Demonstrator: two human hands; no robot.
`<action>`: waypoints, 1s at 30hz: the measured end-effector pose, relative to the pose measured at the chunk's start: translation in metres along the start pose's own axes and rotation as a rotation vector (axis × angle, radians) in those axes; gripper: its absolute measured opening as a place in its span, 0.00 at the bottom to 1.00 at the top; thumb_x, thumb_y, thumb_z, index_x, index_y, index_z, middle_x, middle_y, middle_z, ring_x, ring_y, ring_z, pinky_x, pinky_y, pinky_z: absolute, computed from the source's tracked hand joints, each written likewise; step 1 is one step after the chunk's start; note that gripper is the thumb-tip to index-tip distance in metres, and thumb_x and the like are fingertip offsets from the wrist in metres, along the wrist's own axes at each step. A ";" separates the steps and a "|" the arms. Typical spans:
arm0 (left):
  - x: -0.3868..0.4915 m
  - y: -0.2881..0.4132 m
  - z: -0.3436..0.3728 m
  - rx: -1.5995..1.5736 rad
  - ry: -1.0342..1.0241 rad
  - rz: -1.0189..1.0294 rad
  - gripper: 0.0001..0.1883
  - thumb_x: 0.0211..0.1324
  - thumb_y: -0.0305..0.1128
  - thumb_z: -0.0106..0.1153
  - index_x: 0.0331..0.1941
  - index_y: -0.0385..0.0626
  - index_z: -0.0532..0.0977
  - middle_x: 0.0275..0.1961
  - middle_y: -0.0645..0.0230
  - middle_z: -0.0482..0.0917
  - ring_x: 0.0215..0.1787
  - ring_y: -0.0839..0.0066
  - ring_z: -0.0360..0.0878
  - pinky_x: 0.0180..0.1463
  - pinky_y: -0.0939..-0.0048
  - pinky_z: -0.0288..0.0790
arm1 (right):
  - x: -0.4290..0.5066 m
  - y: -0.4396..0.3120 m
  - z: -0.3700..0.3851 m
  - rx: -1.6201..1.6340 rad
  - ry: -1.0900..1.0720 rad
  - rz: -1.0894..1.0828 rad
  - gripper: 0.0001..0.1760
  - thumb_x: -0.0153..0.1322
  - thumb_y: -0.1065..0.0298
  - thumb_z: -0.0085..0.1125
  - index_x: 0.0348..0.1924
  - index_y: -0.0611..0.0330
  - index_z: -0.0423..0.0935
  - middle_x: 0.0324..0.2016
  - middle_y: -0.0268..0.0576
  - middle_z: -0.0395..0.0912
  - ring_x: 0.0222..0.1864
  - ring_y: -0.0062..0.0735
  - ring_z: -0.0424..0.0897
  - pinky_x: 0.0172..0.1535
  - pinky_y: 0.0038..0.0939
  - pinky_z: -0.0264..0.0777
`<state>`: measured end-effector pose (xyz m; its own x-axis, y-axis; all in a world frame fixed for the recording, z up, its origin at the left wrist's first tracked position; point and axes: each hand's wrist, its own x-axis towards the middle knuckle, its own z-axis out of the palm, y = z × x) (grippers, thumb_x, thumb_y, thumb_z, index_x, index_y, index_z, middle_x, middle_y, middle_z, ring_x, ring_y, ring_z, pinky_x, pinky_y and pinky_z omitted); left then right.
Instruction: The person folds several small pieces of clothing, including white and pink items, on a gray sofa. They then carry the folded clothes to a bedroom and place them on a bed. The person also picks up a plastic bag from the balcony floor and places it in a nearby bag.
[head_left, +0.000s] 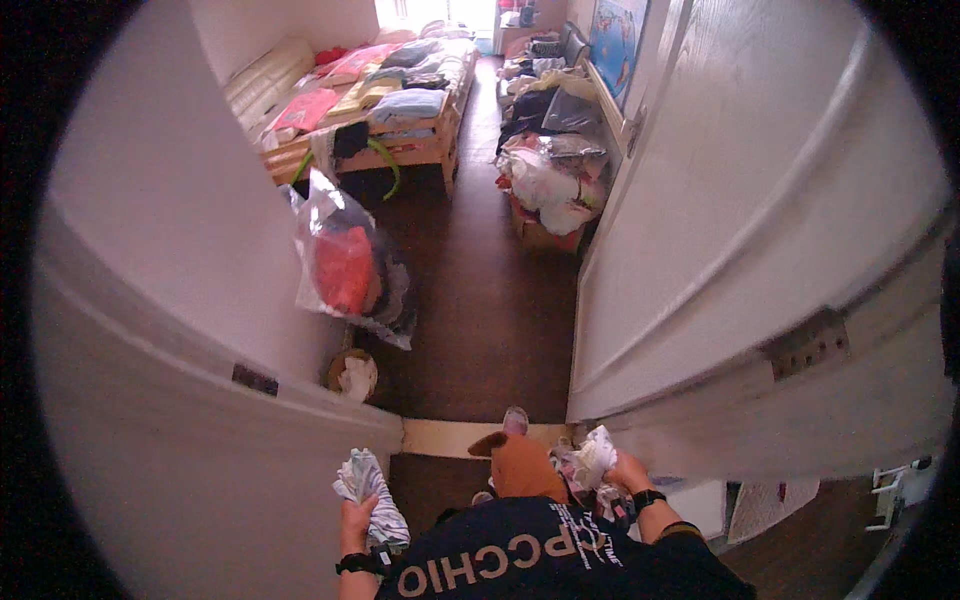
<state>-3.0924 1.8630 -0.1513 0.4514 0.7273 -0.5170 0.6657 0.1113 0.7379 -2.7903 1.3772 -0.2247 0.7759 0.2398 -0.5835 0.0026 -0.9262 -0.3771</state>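
My left hand (358, 517) grips a bunched, striped white-and-blue cloth (377, 504) that hangs down beside my body. In my right hand (628, 472) is a crumpled white cloth (598, 452). Below and beside it hang more small, mixed-colour fabric pieces (568, 472); whether the right hand holds these too is hard to tell. One of my feet (516, 420) shows at a pale doorway threshold (450, 437). Ahead on the dark floor, against the left wall, stands a clear plastic bag (334, 255) with red and dark fabric inside.
A white door (750, 195) stands open on the right. Beyond, a wooden bed (420, 154) carries several folded clothes (409, 105). Opposite it, clothes and bags are heaped in a pile (555, 172). A small round bin (352, 375) sits by the left wall. Dark floor (487, 300) runs between.
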 end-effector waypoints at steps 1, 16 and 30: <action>0.014 0.013 0.010 0.051 -0.016 -0.039 0.30 0.49 0.33 0.66 0.57 0.35 0.68 0.51 0.62 0.78 0.48 0.67 0.76 0.51 0.65 0.69 | 0.019 -0.005 -0.006 0.017 -0.009 -0.028 0.35 0.48 0.57 0.70 0.48 0.54 0.74 0.41 0.53 0.79 0.44 0.55 0.78 0.46 0.43 0.72; 0.165 0.060 0.067 0.155 0.168 -0.369 0.34 0.43 0.37 0.67 0.54 0.30 0.68 0.49 0.51 0.78 0.49 0.63 0.76 0.51 0.63 0.69 | 0.252 -0.152 -0.155 -0.009 -0.069 0.022 0.35 0.53 0.60 0.67 0.54 0.50 0.71 0.45 0.49 0.79 0.47 0.53 0.78 0.49 0.45 0.72; 0.417 0.282 0.108 -0.060 0.093 -0.329 0.33 0.45 0.32 0.68 0.55 0.28 0.67 0.51 0.58 0.77 0.47 0.66 0.76 0.50 0.64 0.70 | 0.418 -0.222 -0.234 0.176 0.097 0.099 0.34 0.46 0.66 0.75 0.46 0.56 0.77 0.39 0.47 0.81 0.41 0.46 0.80 0.47 0.38 0.72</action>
<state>-2.6526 2.1249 -0.2056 0.1600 0.7042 -0.6917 0.7295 0.3878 0.5635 -2.3190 1.6144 -0.2165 0.8237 0.1130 -0.5557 -0.1805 -0.8767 -0.4459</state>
